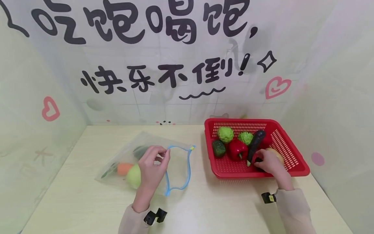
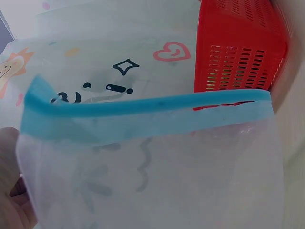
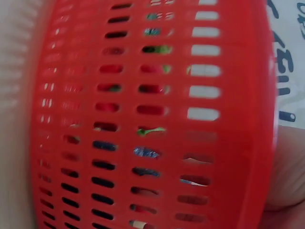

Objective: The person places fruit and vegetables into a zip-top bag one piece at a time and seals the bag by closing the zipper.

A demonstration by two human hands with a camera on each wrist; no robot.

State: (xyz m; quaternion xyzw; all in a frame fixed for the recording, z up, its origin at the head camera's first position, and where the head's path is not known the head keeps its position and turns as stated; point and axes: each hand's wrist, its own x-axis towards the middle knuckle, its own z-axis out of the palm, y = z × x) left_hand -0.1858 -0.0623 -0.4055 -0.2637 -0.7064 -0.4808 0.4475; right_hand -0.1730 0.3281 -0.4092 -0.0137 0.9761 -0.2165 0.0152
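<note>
I'm watching a person work with two bare hands at a pale table (image 1: 204,208). The left hand (image 1: 152,165), left of the middle of the frame, has its thumb and fingers pinched together on the edge of a see-through bag (image 1: 143,138). I think it pinches there so the bag won't flop closed. The bag's blue rim (image 1: 188,169) makes a wide loop on the right side, toward the basket, which looks handy for putting things in. In the left wrist view, the blue edge goes right across the middle, and only a bit of the hand shows at the left.

The bag lies in the lower left part of the frame. Inside I can see an orange thing like a carrot (image 1: 124,168), a round green fruit (image 1: 133,176) and a dark green thing (image 1: 140,151).

The red basket (image 1: 233,173) sits at the right, maybe so the right hand can get to it easily. The right hand (image 1: 271,161) is down in it, fingers bent over a small dark thing (image 1: 258,160). I can't tell if it has a grip on that, and the right wrist view mostly shows the basket's holes. Close by are a long dark eggplant (image 1: 255,143), a shiny red pepper (image 1: 236,149) and a round tan thing (image 1: 276,155).
</note>
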